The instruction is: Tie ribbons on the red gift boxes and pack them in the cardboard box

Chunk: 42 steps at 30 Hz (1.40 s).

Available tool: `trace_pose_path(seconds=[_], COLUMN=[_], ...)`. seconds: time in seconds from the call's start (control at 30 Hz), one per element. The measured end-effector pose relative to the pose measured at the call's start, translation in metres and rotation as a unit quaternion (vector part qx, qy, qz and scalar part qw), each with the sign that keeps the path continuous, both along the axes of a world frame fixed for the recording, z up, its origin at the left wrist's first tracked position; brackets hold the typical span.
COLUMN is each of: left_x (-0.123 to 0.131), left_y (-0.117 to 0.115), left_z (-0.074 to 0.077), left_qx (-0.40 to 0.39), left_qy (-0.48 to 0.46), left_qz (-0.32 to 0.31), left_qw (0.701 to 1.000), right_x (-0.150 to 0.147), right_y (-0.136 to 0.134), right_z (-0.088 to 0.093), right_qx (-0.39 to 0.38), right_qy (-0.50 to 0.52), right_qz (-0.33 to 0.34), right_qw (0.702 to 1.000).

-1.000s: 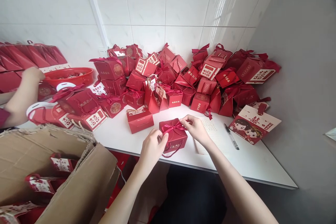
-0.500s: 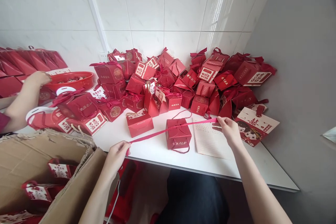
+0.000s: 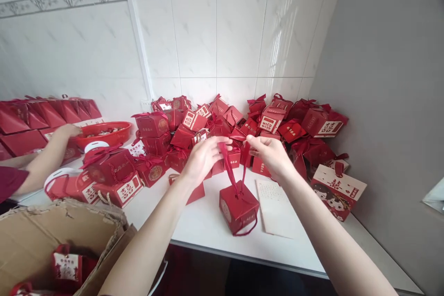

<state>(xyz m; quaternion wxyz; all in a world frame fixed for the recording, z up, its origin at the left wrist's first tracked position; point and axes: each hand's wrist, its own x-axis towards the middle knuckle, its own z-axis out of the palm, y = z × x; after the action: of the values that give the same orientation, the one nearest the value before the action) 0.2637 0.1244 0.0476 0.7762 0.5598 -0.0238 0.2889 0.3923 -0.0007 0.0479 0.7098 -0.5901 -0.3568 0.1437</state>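
A small red gift box [image 3: 238, 206] stands on the white table in front of me, slightly turned, with a cord handle hanging at its front. A dark red ribbon [image 3: 229, 166] rises from the top of the box in two strands. My left hand [image 3: 208, 155] pinches one strand above the box, its other fingers stretched out. My right hand [image 3: 268, 152] pinches the other strand between thumb and finger. Between the two hands a stretch of ribbon crosses. Another red box [image 3: 196, 194] sits partly hidden behind my left forearm.
Red gift boxes [image 3: 194, 120] are heaped along the tiled wall. A notepad [image 3: 275, 208] lies right of the box, near an illustrated box [image 3: 338, 189]. At left, another person's hand [image 3: 69, 130] is at a red basin [image 3: 114, 136]. A cardboard carton [image 3: 27, 226] holds more boxes.
Both hands have risen and come together, lifting the ribbon from a wide flat stretch into upright strands. The box has turned slightly. My view has tilted up.
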Motion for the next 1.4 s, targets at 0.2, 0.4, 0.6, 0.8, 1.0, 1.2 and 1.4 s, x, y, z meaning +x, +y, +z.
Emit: trace_pose_path(seconds=[0.2,0.4,0.6,0.8,1.0,1.2,1.4], left_x=[0.010,-0.003,-0.004,0.002,0.009,0.009,0.004], left_y=[-0.001,0.010,-0.020,-0.028,-0.029,-0.028,-0.027], left_z=[0.008,-0.031,-0.086,-0.107,-0.105,-0.115,-0.131], left_qx=[-0.009,0.192,0.555,0.615,0.631,0.593,0.500], left_qy=[-0.001,0.024,0.206,0.234,0.235,0.206,0.144], left_qz=[-0.009,0.229,0.161,0.167,0.169,0.167,0.186], left_qw=[1.000,0.954,0.790,0.734,0.720,0.761,0.833], right_x=[-0.013,0.005,0.008,0.001,0.002,0.008,0.002], right_y=[0.002,-0.014,-0.019,-0.022,-0.021,-0.029,-0.031], right_z=[0.015,-0.025,-0.069,-0.068,-0.082,-0.099,-0.100], right_qx=[-0.043,-0.213,-0.354,-0.373,-0.334,-0.263,-0.232], right_qy=[-0.097,-0.239,-0.446,-0.466,-0.477,-0.423,-0.421], right_qz=[0.031,0.120,0.159,0.162,0.157,0.133,0.126], right_qw=[0.994,0.940,0.807,0.786,0.798,0.857,0.868])
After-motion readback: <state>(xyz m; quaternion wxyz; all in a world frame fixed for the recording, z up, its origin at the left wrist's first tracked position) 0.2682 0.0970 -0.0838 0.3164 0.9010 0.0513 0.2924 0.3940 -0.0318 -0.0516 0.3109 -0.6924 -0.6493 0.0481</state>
